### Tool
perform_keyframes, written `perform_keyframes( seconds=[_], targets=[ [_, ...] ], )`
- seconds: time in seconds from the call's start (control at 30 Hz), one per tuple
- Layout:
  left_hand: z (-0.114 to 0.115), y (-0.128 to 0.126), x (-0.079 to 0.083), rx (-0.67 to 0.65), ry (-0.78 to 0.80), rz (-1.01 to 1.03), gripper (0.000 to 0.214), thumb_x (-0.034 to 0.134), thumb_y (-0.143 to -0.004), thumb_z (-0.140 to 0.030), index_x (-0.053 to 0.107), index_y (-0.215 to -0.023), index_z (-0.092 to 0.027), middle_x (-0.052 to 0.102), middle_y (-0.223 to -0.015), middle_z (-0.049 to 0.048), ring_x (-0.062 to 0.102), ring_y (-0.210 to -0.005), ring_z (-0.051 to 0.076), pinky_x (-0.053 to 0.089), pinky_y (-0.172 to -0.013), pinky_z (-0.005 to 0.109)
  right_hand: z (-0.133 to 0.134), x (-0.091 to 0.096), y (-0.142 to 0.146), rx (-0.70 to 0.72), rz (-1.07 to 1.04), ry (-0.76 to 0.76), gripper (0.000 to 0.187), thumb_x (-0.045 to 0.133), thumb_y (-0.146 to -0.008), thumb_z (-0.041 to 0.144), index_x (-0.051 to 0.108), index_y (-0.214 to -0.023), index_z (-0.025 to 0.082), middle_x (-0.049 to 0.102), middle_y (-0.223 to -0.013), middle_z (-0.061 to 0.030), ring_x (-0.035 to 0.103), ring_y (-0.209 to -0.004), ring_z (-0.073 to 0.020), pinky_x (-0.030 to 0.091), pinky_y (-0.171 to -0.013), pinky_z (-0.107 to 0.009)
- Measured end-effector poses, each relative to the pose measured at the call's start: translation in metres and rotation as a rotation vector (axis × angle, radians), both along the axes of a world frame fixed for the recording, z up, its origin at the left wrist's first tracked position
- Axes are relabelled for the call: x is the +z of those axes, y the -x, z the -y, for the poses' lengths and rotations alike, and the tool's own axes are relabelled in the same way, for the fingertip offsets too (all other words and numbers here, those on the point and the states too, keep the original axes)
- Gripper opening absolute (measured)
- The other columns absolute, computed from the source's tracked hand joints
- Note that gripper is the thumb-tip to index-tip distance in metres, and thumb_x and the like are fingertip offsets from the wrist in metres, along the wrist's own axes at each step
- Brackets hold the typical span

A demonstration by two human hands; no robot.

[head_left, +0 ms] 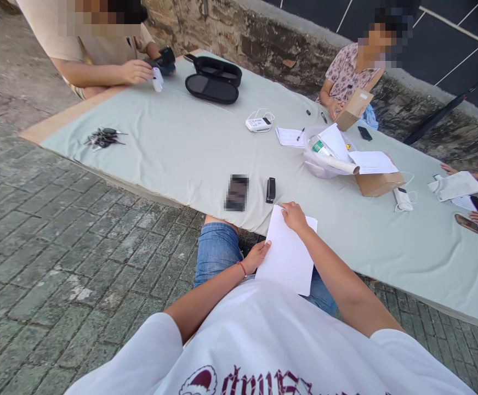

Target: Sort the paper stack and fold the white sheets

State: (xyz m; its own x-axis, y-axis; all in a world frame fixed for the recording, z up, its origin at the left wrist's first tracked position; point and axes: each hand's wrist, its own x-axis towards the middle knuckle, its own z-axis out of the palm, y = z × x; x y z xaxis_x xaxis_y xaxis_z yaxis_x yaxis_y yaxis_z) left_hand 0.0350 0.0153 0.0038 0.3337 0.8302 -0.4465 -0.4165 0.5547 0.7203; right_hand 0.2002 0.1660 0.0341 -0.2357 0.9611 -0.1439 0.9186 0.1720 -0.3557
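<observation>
White paper sheets (286, 255) lie tilted between the table edge and my lap, their far end resting on the table. My left hand (257, 256) is closed on the left edge of the paper, thumb on top. At the far edge, near the upper left corner, my right hand (294, 216) has its fingers curled onto the paper. How many sheets are stacked cannot be made out. Just beyond the paper lies a black stapler (271, 190). To its left is a dark phone-like rectangle (236, 193), its surface blurred out.
The cloth-covered table (173, 159) bears keys (104, 138), an open black case (212, 88), a white power strip (259, 124), a plastic basin (319, 164) with a bottle and papers, and a cardboard box (379, 184). Other people sit at the far side and both ends.
</observation>
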Motion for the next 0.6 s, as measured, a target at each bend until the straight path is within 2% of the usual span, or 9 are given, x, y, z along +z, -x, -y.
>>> perform_keyframes(
  seconds=[0.1,0.2,0.37,0.6],
  targets=[
    [0.000,0.000,-0.005,-0.013,-0.013,-0.010,0.050,0.065,-0.077,-0.058,0.067,-0.096,-0.012,0.073,-0.088,0.0096,0.065,-0.072,0.018,0.049,-0.067,0.028,-0.008,-0.004,-0.003,-0.113,-0.171,0.064,0.027,0.055,-0.086,0.030,0.066,-0.109,0.020,0.060,-0.111,-0.0100,0.051,-0.107,-0.0245,0.042,-0.091,-0.037],
    [0.000,0.000,-0.009,-0.018,-0.016,-0.026,0.050,0.066,-0.077,-0.058,0.067,-0.095,-0.012,0.073,-0.086,0.0094,0.065,-0.071,0.018,0.049,-0.065,0.028,-0.018,-0.007,-0.009,-0.187,-0.283,0.135,0.020,0.060,-0.080,0.033,0.066,-0.095,0.021,0.064,-0.099,-0.0054,0.058,-0.090,-0.0193,0.046,-0.081,-0.033],
    [-0.001,0.001,-0.010,-0.041,-0.022,-0.062,0.052,0.065,-0.076,-0.060,0.067,-0.094,-0.012,0.072,-0.084,0.0092,0.064,-0.071,0.018,0.049,-0.065,0.028,-0.030,-0.007,-0.020,-0.167,-0.399,0.231,0.023,0.063,-0.073,0.042,0.066,-0.081,0.020,0.066,-0.079,0.0001,0.057,-0.068,-0.0142,0.044,-0.062,-0.026],
    [-0.001,-0.001,-0.011,-0.052,-0.023,-0.064,0.055,0.064,-0.075,-0.063,0.066,-0.093,-0.011,0.072,-0.082,0.0097,0.063,-0.068,0.017,0.048,-0.062,0.028,-0.039,-0.011,-0.023,-0.136,-0.443,0.271,0.025,0.065,-0.069,0.041,0.070,-0.080,0.019,0.063,-0.074,0.0007,0.055,-0.065,-0.0134,0.042,-0.060,-0.026]
  ],
)
